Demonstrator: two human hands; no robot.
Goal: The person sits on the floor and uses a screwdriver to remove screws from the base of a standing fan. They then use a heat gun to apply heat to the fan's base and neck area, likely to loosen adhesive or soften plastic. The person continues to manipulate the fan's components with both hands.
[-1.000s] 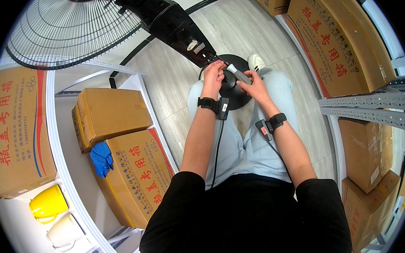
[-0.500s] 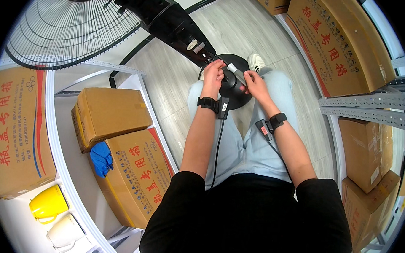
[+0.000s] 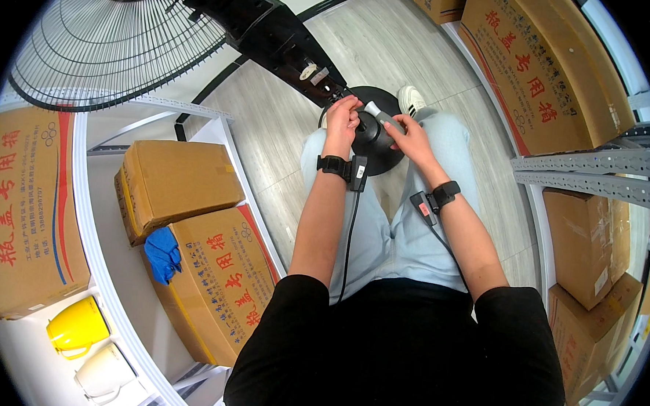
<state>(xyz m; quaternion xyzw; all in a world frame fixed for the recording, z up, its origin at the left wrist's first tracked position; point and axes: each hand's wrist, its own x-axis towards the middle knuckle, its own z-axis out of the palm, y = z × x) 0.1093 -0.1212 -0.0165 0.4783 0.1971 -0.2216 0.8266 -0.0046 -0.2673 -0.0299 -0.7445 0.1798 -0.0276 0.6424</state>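
Observation:
A black standing fan leans in from the upper left, its wire cage (image 3: 120, 52) at the far left and its column (image 3: 282, 43) running down to a round black base (image 3: 382, 158) on the floor. My right hand (image 3: 411, 138) is closed round the grey handle of a screwdriver (image 3: 385, 116) with a white collar. Its thin shaft points toward the column's lower end. My left hand (image 3: 342, 121) is pinched beside that lower end; what its fingertips hold, if anything, is too small to make out.
On the left shelf are cardboard boxes (image 3: 182, 184), a blue cloth (image 3: 163, 256), a yellow mug (image 3: 79, 328) and a white mug (image 3: 106, 374). More boxes (image 3: 541, 75) fill the metal rack (image 3: 592, 162) at right. Cables hang from both my wrist straps.
My right fingers have shifted their grip on the screwdriver handle. My left hand, the screwdriver's place and the fan look nearly the same.

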